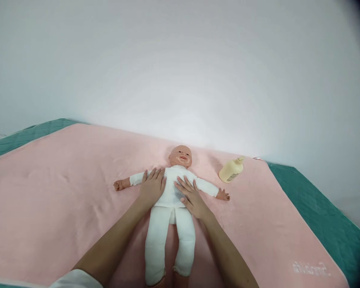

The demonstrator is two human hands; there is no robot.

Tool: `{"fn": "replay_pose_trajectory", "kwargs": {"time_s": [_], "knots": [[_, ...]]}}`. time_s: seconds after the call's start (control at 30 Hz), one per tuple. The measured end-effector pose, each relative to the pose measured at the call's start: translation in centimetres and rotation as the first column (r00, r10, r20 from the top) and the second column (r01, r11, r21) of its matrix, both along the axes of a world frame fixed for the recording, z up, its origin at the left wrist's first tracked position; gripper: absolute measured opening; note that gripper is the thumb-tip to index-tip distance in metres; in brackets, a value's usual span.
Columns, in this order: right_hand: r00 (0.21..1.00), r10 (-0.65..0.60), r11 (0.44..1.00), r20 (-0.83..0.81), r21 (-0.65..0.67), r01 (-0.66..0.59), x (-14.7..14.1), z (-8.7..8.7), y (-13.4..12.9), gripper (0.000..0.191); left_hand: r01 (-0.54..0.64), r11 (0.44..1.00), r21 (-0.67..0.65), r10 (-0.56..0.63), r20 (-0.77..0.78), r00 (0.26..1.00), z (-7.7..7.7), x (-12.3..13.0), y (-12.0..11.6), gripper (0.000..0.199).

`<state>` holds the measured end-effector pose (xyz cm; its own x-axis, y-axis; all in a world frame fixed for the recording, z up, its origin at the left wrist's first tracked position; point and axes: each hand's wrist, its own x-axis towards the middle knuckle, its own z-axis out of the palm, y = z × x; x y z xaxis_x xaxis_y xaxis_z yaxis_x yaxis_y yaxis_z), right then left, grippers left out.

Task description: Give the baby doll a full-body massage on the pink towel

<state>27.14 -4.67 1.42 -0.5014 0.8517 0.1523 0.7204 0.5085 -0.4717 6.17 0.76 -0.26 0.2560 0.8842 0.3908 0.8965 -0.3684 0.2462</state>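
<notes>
A baby doll (171,188) in a white top and white trousers lies on its back, its head away from me and its arms stretched out sideways. My left hand (152,187) rests on the doll's chest and shoulder at the left, fingers extended. On the right side of the chest lies my right hand (192,199), with its fingers spread over the white cloth. Both hands are open and grip nothing. The doll's feet are cut off by the lower edge of the view.
Beneath the doll is a pink blanket (78,192) with pale lettering in its near right corner. A green quilted mat (315,212) shows past its edges. A pale yellow pump bottle (230,171) stands near the doll's outstretched arm. Behind rises a white wall (180,72).
</notes>
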Motion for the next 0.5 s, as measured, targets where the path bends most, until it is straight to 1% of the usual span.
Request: {"fn": "replay_pose_trajectory", "kwargs": {"time_s": [0.1,0.23,0.5], "knots": [[0.996,-0.084,0.996,-0.016,-0.024,0.084,-0.1,-0.5,0.2,0.056,-0.006,1.000,0.003,0.006,-0.003,1.000,0.1,0.0,0.0,0.048],[0.977,-0.208,0.977,-0.042,-0.055,0.206,0.1,-1.3,0.5,0.054,-0.015,1.000,-0.026,0.014,-0.037,0.999,0.3,0.0,-0.1,0.050],[0.945,-0.324,0.944,-0.036,-0.076,0.321,0.2,-1.7,0.4,0.058,-0.028,0.998,-0.056,0.024,-0.064,0.998,0.3,0.0,-0.2,0.052]]}}
